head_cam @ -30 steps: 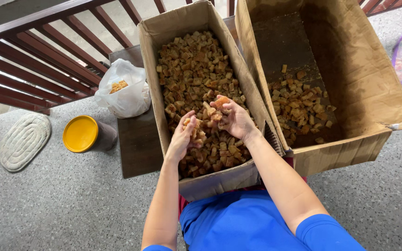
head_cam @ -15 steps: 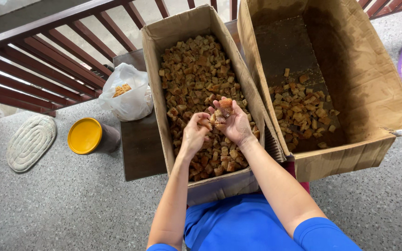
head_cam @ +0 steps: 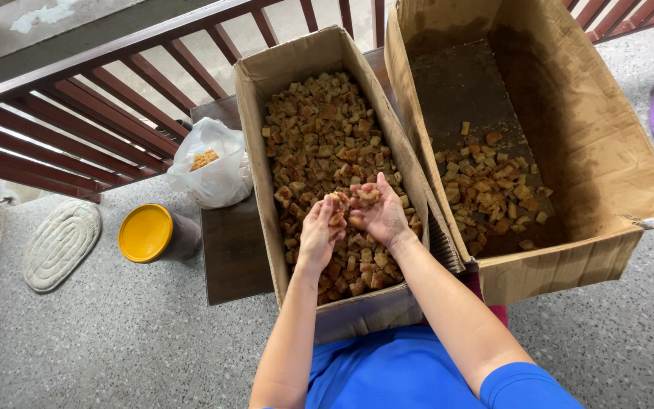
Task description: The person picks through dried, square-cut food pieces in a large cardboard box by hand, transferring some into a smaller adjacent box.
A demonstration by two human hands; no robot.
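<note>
Speckled floor by railing: narrow box (head_cam: 281, 76) of brown cubes (head_cam: 319, 129); left hand (head_cam: 321, 231) and right hand (head_cam: 378, 214), fingers cupped on cubes; wide box (head_cam: 592, 151) beside.

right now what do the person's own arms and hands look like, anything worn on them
Both arms are bare from the upper arm down to the hands. The left hand and right hand wear no gloves, and no rings, watch or bracelets can be seen. The only clothing in view is a bright blue short-sleeved shirt, whose sleeve hem shows on the right upper arm. No markings are visible on the arms.
</note>
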